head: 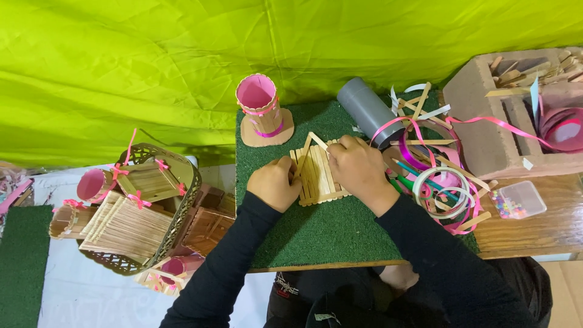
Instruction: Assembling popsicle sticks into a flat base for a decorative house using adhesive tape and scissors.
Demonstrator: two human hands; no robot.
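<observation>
- Head view looks down on a stick panel, a flat raft of pale wooden craft sticks. It lies on a green mat on the desk.
- Left hand is curled up, with its fingers pressed down on the left edge of the stick panel.
- Right hand sits on the panel's right side. Its fingers pinch a loose stick that lies slanted across the top.
- This looks like the step of fixing a cross stick on the panel.
- I think the next move needs the slanted stick lined up and pushed down flat while the left hand keeps the panel from sliding.
- Behind the panel stands a pink cup. To the panel's right lie a grey tube and pink ribbons.
</observation>
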